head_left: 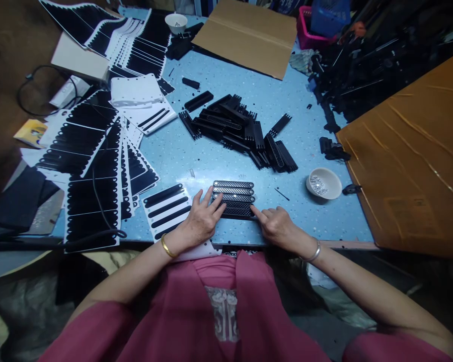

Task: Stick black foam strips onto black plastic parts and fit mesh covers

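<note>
1. My left hand (202,218) lies palm down with its fingers spread, clasping nothing that I can see; the fingertips rest on the left ends of the black bars (234,198).
2. My right hand (281,229) has its index finger stretched out to the right end of the lower bars, the other fingers curled in. I cannot tell whether anything small is tucked inside that curl.
3. The bars lie side by side in a short row on the blue table (173,161), just in front of me and between my two hands. Their upward faces have a fine crosshatched pattern (a few small, bright dots show on the upper ones).
4. Just left of the row is a white sheet (154,213) bearing black strips (165,205); my left hand and wrist cover part of it.
5. To the right of my right hand stands a white bowl (335,190), with small shiny pieces (318,186) inside. A thin black stick (282,194) lies between the row and the bowl.
6. Beyond the row, a loose pile (230,123) of more black bars sits at odd angles, some on their sides.
7. Stacked sheets (92,216) fill the table's left side; a brown box (407,151) stands at the right edge.
</note>
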{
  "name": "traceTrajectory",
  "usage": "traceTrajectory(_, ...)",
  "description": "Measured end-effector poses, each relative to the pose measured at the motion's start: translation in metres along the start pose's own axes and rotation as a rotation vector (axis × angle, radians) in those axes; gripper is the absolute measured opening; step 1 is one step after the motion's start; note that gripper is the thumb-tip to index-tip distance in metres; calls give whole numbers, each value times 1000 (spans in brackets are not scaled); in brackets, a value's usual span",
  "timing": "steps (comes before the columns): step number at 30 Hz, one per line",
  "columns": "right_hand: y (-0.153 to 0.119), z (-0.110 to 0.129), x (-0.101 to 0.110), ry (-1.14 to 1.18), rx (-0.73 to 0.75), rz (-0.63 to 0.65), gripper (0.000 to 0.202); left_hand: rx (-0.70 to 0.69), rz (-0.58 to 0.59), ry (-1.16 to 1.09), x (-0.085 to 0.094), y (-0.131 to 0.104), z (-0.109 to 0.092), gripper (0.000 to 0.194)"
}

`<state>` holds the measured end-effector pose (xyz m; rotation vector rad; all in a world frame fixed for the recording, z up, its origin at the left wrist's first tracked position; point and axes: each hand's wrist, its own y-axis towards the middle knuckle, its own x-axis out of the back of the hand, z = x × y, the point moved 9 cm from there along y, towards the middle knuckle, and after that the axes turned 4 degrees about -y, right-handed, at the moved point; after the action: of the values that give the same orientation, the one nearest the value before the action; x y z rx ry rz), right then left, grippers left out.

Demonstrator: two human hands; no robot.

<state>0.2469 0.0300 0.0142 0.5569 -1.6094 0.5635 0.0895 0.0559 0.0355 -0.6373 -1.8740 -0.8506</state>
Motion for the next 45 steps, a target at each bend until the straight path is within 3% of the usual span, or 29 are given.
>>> traceTrajectory(5, -6, -7, -9, 164, -5, -57, 60, -9, -13, -23, -1, -1, 0, 55)
traceTrajectory(9, -3, -17, -15, 344, -26, -19, 62, -7, 0, -4, 2, -3, 2, 52)
traceTrajectory(14, -3, -13, -18, 220, 62, 24, 67, 28, 0, 88, 11, -13, 14, 45)
traceTrajectory(19, -6, -2, -15, 125, 128, -59, 73, 75, 11, 124, 14, -23, 22, 49)
traceTrajectory(25, -6, -10, -9, 300, 68, -194, 62, 84, 38, 144, 14, -23, 25, 47)
traceTrajectory(29, 0, -18, -6, 400, 27, -150, 50, 45, 98, 85, 9, -23, 25, 54)
traceTrajectory(33, 5, -32, -5, 621, -125, -73, 42, 18, 117, 85, 6, -23, 24, 58)
traceTrajectory(41, 4, -34, -13, 683, -115, 8, 46, -10, 45, 52, 4, -24, 17, 59)
traceTrajectory(45, 8, -34, -14, 755, -114, 85, 49, -56, -15, 40, 5, -20, 11, 45)
